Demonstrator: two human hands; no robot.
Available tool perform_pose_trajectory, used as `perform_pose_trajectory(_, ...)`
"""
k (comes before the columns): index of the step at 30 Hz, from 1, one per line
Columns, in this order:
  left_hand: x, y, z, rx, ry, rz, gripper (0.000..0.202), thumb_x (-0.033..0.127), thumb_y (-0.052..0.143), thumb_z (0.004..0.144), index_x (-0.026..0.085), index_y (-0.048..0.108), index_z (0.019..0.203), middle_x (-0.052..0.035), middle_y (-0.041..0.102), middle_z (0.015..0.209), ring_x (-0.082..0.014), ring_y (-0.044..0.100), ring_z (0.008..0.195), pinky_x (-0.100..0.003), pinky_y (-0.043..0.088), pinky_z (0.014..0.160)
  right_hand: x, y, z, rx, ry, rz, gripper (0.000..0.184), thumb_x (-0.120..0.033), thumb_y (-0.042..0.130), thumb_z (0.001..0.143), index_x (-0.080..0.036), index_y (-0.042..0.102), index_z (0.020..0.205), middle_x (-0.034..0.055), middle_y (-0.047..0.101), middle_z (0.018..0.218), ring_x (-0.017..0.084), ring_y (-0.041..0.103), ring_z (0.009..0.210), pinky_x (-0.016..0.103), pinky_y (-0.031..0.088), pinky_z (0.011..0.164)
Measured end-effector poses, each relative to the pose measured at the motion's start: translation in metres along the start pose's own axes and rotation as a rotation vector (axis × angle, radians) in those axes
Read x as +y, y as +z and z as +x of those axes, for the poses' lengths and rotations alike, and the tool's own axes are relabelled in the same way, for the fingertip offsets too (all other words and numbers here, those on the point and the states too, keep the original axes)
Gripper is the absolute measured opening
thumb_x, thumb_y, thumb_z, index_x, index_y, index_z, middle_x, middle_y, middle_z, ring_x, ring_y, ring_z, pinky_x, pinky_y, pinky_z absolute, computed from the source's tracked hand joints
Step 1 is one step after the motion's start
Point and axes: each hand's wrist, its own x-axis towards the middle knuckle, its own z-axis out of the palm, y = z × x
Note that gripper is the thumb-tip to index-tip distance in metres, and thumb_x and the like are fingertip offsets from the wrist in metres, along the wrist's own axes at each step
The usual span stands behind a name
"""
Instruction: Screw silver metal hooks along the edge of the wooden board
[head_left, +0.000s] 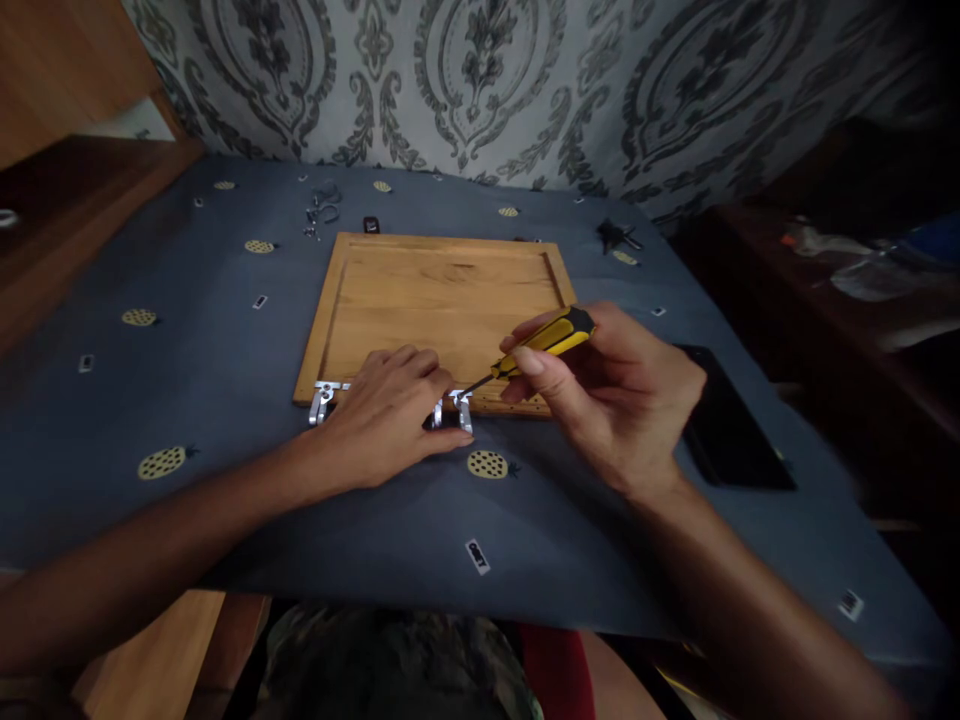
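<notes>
- Screwdriver with yellow-and-black grip and thin metal shaft (546,343): held in right hand (626,390), thumb and fingers around grip, tip at silvery metal hinge-like fitting (463,408).
- That fitting sits on near edge of brown rectangular wooden panel with raised border (442,290), lying flat on dark blue-grey cloth with yellow pineapple prints (247,530).
- Left hand (386,415): palm down across panel's near edge, fingers bent, thumb beside the fitting; from here, can't tell what it clasps underneath.
- Screwdriver looks light, stiff, sturdy; contoured grip should resist slipping. Hold by grip, not shaft.
- Panel looks rigid, middling weight, not fragile; best taken by raised border, opposite sides.
- Fittings, including second silvery metal one near left corner (322,400), look hard, smooth, maybe slippery; press flat plates to wood.
</notes>
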Motion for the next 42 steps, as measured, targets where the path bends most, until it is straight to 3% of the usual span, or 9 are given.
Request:
perform_pose_trajectory(9,-0.0001,-0.0006,0.0007,-0.011,-0.003,0.004,0.038,0.05,0.074,0.091,0.015,0.068,0.106,-0.0092,0.067,0.109,-0.0297,0.061,0.105,-0.044,0.046,0.093,-0.0048,-0.0102,0.0069,-0.126,0.014,0.05,0.02,-0.041,0.077,0.09,-0.022,0.072,0.087,-0.0009,0.072,0.08,0.009,0.067,0.051,0.023,0.052,0.049)
perform_pose_trajectory(15,-0.0001,-0.0011,0.0014,-0.018,0.005,0.021,0.041,0.052,0.073,0.091,0.015,0.069,0.107,-0.0094,0.067,0.107,-0.0296,0.061,0.104,-0.044,0.046,0.091,-0.0059,-0.0067,0.0049,-0.1,0.035,0.056,0.019,-0.041,0.077,0.09,-0.023,0.072,0.088,0.0,0.072,0.083,0.011,0.069,0.053,0.026,0.054,0.051)
perform_pose_trajectory(22,-0.0003,-0.0004,0.0003,0.006,0.009,0.0,0.038,0.05,0.075,0.091,0.015,0.07,0.104,-0.008,0.067,0.104,-0.0289,0.061,0.104,-0.043,0.046,0.091,-0.0063,-0.0053,0.0043,0.17,-0.056,0.09,0.014,-0.037,0.073,0.093,-0.024,0.071,0.088,0.0001,0.073,0.084,0.011,0.067,0.049,0.024,0.051,0.043)
perform_pose_trajectory(30,0.0009,-0.0017,0.0005,-0.007,0.0,0.0,0.039,0.05,0.074,0.092,0.014,0.07,0.106,-0.0083,0.066,0.106,-0.0292,0.06,0.106,-0.044,0.046,0.093,-0.0053,-0.0056,0.0014,0.083,-0.003,0.04,0.012,-0.035,0.074,0.093,-0.025,0.071,0.087,-0.0009,0.072,0.082,0.012,0.067,0.049,0.026,0.053,0.043)
perform_pose_trajectory(35,0.0001,-0.0004,0.0,0.0,-0.003,0.002,0.037,0.049,0.074,0.091,0.015,0.069,0.105,-0.0074,0.066,0.106,-0.0291,0.06,0.107,-0.044,0.045,0.094,-0.0042,-0.006,0.0016,0.081,-0.053,0.035,0.01,-0.031,0.075,0.092,-0.024,0.072,0.085,-0.0019,0.071,0.078,0.01,0.066,0.048,0.025,0.053,0.043)
perform_pose_trajectory(42,0.0017,0.001,-0.0005,0.006,-0.007,0.0,0.038,0.049,0.074,0.092,0.015,0.07,0.107,-0.0071,0.065,0.104,-0.029,0.059,0.106,-0.044,0.045,0.094,-0.0007,-0.0028,-0.0005,0.07,-0.014,0.007,0.013,-0.035,0.076,0.091,-0.024,0.072,0.086,-0.0012,0.071,0.081,0.011,0.067,0.049,0.025,0.054,0.043)
